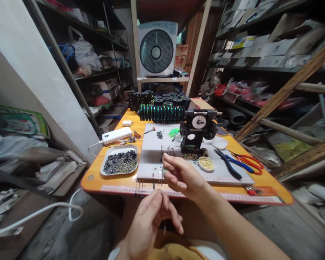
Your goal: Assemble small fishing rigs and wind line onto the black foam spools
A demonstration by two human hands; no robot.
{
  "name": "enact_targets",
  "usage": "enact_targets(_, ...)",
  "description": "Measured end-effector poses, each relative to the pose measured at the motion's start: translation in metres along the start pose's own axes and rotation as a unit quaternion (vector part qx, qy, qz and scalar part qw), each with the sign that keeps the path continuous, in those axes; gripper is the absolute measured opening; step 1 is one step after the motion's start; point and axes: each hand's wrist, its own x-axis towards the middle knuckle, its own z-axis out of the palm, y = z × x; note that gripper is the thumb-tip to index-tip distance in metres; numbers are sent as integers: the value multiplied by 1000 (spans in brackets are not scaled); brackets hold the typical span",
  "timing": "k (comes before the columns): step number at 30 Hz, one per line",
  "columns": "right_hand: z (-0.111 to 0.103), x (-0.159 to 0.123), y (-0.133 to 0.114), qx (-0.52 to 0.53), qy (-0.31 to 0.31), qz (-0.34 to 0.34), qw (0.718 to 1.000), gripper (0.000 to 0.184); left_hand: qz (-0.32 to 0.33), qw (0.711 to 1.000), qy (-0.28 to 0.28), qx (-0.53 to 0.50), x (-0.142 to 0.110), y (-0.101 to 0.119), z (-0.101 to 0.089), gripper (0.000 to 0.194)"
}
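Left hand low and close to the body, fingers curled, thumb folded near the forefinger. Right hand ahead and to its right, fingers half-curled. Slim dark stem just above the left fingertips, small greenish bit at the right ones; from where I stand, cannot tell whether either is pinched.

Thin dark parts stand along the near edge of the pale board, just ahead and left of the left hand. Tray of dark pieces farther out on that side; dish of gold-coloured bits beyond the right hand, pliers to its right.

Judged step: fine fingertip handling of single slim parts. Method, my view: bring both sets of fingertips nearer each other, steady one wrist on the table, grip bodies rather than fine ends. Likely fault: brushing the standing row.
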Motion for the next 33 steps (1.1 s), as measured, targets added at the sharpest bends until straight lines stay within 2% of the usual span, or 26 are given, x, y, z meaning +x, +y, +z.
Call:
enact_targets(3,-4,2,4,16,-3,3,1000,40,-64,997,-11,-42,-11,-6,-8,29)
enact_targets(6,-4,3,4,16,-6,3,1000,39,-90,994,-19,-61,-17,-7,-12,31)
enact_targets(14,-7,2,4,19,-2,7,1000,39,-110,989,-46,-84,-22,-2,-13,37)
enact_targets(24,-7,2,6,7,-27,-3,1000,38,-107,988,-60,-98,-26,-8,-22,41)
enact_targets(26,-7,1,4,-35,-28,-18,999,34,-89,994,-48,-38,-25,-3,-23,39)
enact_targets(28,-6,-1,1,-107,-19,-39,993,29,-44,997,-17,58,-20,4,-24,33)
enact_targets(31,-1,-5,-8,-233,-4,-60,971,29,41,986,35,159,-6,13,-25,32)
enact_targets(33,3,-7,-14,-308,7,-70,949,31,60,980,58,178,6,18,-23,36)
